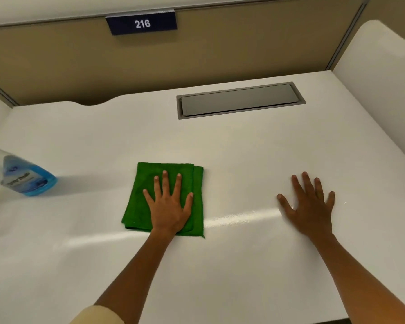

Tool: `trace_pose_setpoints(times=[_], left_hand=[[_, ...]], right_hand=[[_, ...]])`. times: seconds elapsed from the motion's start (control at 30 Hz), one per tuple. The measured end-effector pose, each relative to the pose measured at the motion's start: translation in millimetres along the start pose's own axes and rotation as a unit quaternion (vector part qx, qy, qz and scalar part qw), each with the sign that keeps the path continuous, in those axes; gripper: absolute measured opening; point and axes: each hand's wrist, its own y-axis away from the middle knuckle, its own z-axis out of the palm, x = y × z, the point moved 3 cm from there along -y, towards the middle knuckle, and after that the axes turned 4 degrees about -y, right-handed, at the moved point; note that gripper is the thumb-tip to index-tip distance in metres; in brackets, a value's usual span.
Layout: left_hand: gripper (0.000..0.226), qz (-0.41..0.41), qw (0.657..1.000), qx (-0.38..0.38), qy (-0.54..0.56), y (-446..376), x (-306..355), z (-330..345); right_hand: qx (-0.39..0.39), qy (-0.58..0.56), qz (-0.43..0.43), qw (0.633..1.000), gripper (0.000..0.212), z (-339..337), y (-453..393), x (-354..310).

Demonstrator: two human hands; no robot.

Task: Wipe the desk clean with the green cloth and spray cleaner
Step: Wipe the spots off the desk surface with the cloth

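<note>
Left hand [167, 204] flat, fingers spread, pressing green cloth [147, 183] at centre frame; right hand [310, 204] flat on desk [243, 160], holding nothing; spray cleaner [26, 176] far left.

The white desk [243, 148] carries a folded green cloth [147, 197] near its middle, with the person's left hand [170, 206] pressed flat on it, fingers spread. The right hand [310, 206] lies flat on the bare top, well apart to the right of the cloth. At the left edge stands a spray bottle [26, 177] of blue liquid, and a grey cable hatch [240, 100] is set flush into the far side.
</note>
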Motion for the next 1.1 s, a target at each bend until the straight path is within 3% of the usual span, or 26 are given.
trace_pose_setpoints(times=[0.3, 0.57, 0.87, 1.1], left_hand=[[0.072, 0.083, 0.996, -0.009, 0.018, 3.1, 104.1, 2.2], [0.071, 0.124, 0.992, -0.036, 0.016, -45.8, 149.5, 4.2], [0.071, 0.139, 0.989, -0.043, 0.004, -101.6, 133.5, 3.7], [0.072, 0.085, 0.996, -0.033, -0.005, -124.7, 61.3, 0.7]], right_hand=[[-0.002, -0.006, 0.000, 1.000, 0.079, 0.8, -0.6, -2.1], [-0.005, 0.002, -0.006, 1.000, 0.080, 2.1, -3.7, -0.3], [-0.007, 0.009, 0.002, 1.000, 0.077, 3.1, -4.5, 0.9], [-0.008, 0.013, 0.006, 1.000, 0.076, 3.3, -3.8, 5.4]])
